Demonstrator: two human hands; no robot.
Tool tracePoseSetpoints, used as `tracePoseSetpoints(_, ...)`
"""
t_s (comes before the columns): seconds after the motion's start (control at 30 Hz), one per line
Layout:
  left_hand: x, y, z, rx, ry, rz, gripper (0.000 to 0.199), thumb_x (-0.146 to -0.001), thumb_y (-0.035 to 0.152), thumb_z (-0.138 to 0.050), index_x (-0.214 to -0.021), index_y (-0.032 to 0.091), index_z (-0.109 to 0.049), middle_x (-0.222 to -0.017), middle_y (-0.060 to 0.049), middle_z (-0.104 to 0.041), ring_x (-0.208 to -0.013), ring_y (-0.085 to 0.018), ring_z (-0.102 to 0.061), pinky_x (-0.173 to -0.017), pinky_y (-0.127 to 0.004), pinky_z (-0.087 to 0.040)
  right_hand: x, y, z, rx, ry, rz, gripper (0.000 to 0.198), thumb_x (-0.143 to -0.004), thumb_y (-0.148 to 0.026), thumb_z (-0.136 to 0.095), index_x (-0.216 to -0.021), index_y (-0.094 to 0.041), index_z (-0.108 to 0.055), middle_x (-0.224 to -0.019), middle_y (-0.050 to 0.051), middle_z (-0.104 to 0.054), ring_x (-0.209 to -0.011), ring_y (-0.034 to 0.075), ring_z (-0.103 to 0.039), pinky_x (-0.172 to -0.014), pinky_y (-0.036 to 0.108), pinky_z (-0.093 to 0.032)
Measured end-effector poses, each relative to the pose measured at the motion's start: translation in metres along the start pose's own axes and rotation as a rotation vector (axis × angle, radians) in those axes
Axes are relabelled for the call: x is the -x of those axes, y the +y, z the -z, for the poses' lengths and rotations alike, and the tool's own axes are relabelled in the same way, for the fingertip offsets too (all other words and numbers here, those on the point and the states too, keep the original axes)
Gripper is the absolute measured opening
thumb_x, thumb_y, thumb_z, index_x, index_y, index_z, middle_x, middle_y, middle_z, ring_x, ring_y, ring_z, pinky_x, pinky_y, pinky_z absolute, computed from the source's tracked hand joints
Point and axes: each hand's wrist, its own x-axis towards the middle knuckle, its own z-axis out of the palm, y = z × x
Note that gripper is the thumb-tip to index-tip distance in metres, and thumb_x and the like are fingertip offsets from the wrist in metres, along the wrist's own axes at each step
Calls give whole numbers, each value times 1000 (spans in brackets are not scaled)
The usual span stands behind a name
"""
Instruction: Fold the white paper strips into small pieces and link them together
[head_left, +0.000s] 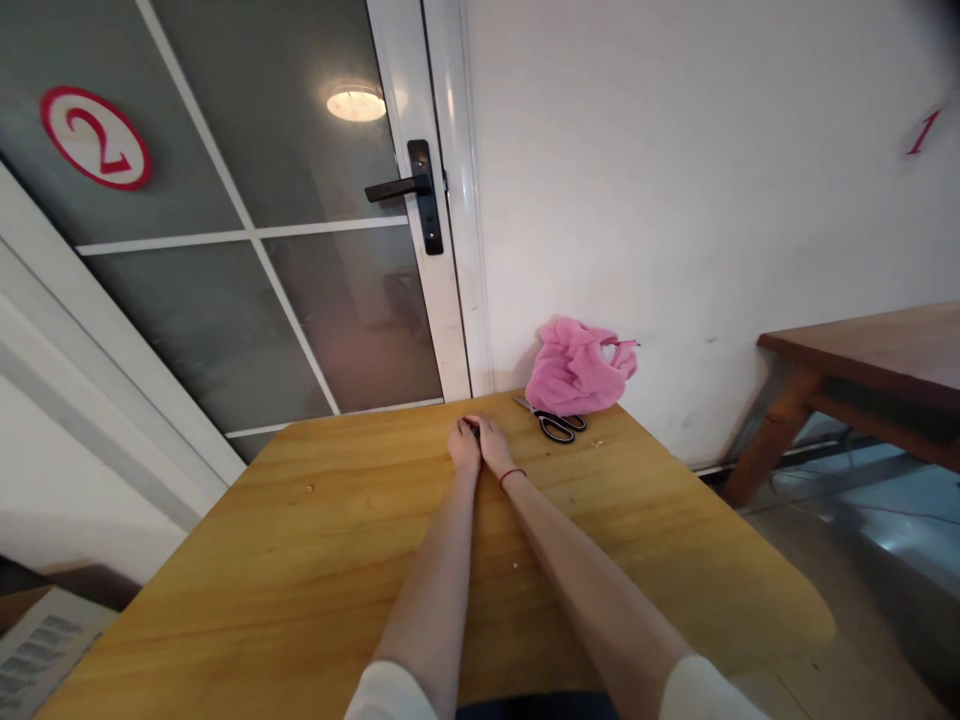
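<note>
Both arms stretch forward over the wooden table (360, 540). My left hand (463, 446) and my right hand (493, 446) rest side by side near the far edge, fingers curled in towards each other. Between them shows a sliver of a small dark object (475, 429), with a hint of red by the fingertips. The fingers cover most of it, so its kind cannot be made out. A thin red cord circles my right wrist. Just right of my hands lie scissors (559, 428) with black and grey handles, their blades pointing to the far left.
A crumpled pink cloth (574, 370) sits behind the scissors against the white wall. Beyond the table stands a glazed door (337, 300) with a black handle (397, 188). Another wooden table (885, 350) is at the right, and a cardboard box (49, 640) at lower left. Tiny scraps dot the tabletop.
</note>
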Motion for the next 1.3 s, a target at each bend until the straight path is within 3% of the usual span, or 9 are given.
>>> tracePoseSetpoints(0.23, 9, -3, 1, 146, 34, 18, 29, -86, 32, -50, -109, 15, -54, -111, -8, -57, -96, -19, -57, -82, -41, -48, 7, -1, -5, -249, 96, -48, 35, -86, -25, -35, -80, -19, -69, -86, 4, -69, -92, 16, -60, -95, 31, -40)
tracePoseSetpoints(0.47, 20, -10, 3, 348, 4, 26, 32, -85, 32, -51, -113, 15, -52, -113, -9, -55, -96, -20, -57, -80, -41, -49, 16, 5, -6, -577, 178, -145, 23, -83, -29, -47, -85, -13, -63, -73, 3, -68, -74, 13, -64, -79, 31, -49)
tracePoseSetpoints(0.77, 45, -15, 2, 654, -9, 77, 31, -86, 32, -51, -111, 14, -53, -110, -8, -57, -94, -19, -58, -79, -40, -50, 49, -6, -16, -908, 196, -175, 12, -72, -23, -51, -66, -16, -59, -60, 0, -65, -61, 13, -62, -65, 25, -53)
tracePoseSetpoints(0.93, 50, -20, 10, 813, -2, 151, 31, -88, 34, -46, -111, 14, -53, -112, -10, -58, -95, -19, -59, -81, -39, -50, 58, -8, -16, -968, 175, -194, 10, -68, -23, -52, -62, -17, -56, -58, 2, -64, -58, 15, -63, -64, 28, -55)
tracePoseSetpoints(1.07, 51, -21, 21, 901, -18, 201, 29, -87, 24, -36, -107, 19, -56, -108, -10, -63, -99, -20, -61, -81, -34, -52, 62, -7, -13, -964, 212, -178, 14, -69, -25, -47, -65, -18, -58, -71, 5, -67, -73, 17, -65, -73, 30, -54)
tracePoseSetpoints(1.3, 46, -20, 37, 898, -29, 184, 32, -82, 19, -34, -105, 17, -57, -106, -11, -65, -108, -22, -57, -83, -37, -51, 53, -1, 8, -832, 274, -140, 25, -70, -31, -39, -74, -17, -61, -85, 9, -68, -92, 17, -62, -84, 32, -50)
